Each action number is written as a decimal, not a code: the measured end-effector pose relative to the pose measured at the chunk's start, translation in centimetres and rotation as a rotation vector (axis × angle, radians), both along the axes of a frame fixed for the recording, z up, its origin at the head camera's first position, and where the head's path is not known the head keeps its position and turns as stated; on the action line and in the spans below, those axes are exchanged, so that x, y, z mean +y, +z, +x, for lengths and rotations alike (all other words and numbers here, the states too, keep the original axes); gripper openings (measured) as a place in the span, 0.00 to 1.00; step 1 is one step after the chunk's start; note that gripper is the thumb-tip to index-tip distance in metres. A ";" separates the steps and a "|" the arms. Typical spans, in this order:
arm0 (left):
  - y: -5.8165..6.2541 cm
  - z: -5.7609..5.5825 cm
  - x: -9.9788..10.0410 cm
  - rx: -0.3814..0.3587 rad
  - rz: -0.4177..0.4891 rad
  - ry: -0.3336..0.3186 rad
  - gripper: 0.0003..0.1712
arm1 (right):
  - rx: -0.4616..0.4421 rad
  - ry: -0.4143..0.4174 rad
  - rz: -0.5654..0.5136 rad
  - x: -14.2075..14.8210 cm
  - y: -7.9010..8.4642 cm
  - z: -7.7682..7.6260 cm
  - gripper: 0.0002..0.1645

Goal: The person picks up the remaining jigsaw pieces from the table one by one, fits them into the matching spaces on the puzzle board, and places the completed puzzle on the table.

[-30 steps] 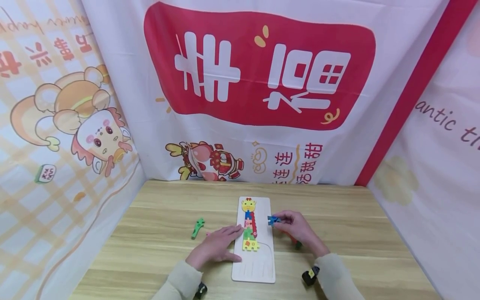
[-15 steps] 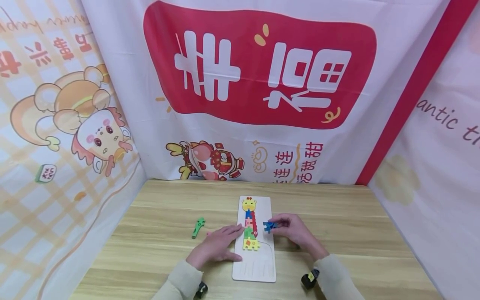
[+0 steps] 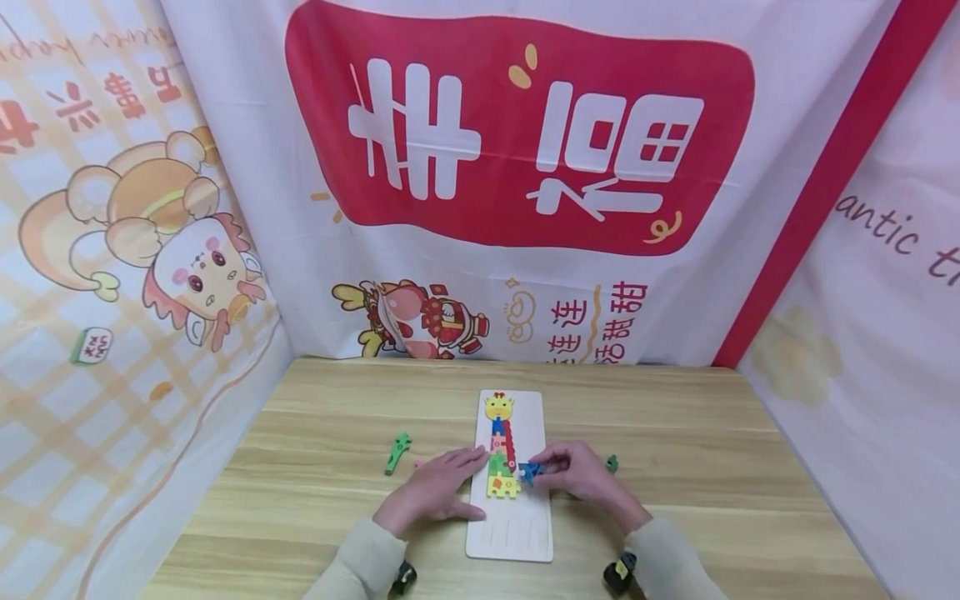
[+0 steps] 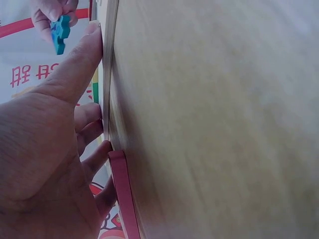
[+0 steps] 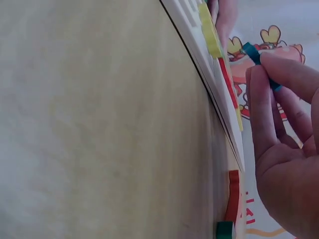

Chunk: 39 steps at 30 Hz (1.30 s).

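Board (image 3: 530,425) on table (image 3: 675,417), puzzle piece (image 3: 530,474) probably above it

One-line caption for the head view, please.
Left hand touching the puzzle board, right hand pinching a blue piece over it.

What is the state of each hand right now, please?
Left hand: open, touching the board.
Right hand: closed, pinching a blue piece.

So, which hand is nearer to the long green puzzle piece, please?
Left. The left hand is just right of that piece, apart; the right hand is farther right, partly over the white rectangular board.
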<state>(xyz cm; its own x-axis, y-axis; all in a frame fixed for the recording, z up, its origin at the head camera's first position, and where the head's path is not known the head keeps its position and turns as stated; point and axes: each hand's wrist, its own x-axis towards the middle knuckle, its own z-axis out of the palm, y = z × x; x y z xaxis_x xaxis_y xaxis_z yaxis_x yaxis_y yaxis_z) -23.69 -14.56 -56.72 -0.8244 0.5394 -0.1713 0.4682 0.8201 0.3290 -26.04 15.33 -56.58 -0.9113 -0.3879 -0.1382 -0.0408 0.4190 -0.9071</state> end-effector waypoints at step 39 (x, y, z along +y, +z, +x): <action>0.3 0.2 0.1 -0.018 -0.009 0.011 0.58 | 0.178 0.052 0.240 -1.1 -0.8 1.5 0.13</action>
